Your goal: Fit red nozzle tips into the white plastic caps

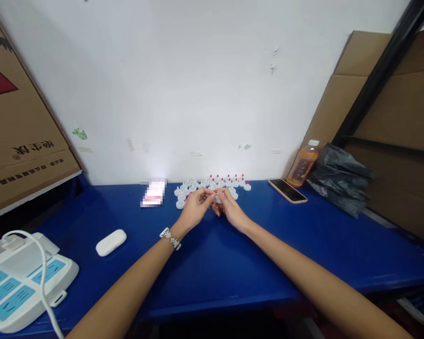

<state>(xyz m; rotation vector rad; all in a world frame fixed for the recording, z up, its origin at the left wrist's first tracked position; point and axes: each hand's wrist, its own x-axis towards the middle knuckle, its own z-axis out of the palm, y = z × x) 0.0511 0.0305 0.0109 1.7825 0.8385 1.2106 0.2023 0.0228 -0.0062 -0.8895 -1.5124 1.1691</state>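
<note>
My left hand (pixel 197 207) and my right hand (pixel 232 210) meet over the middle of the blue table, fingertips close together. Between the fingers of my right hand is a white nozzle cap (pixel 218 199), mostly covered. The thumb and forefinger of my left hand pinch right beside that cap; what they hold is too small to make out. Just beyond my hands stand several white round caps with pointed spouts. Some, like the cap (pixel 247 186) at the right end, carry small red tips; others, such as the cap (pixel 180 204) at the left, show no red.
At the left are a white power strip (pixel 69 273) with a cable, a white earbud case (pixel 111 242) and a blurred card (pixel 153 193). A phone (pixel 288 190), a bottle of orange drink (pixel 303 165) and a black plastic bag (pixel 339 179) occupy the right, before cardboard.
</note>
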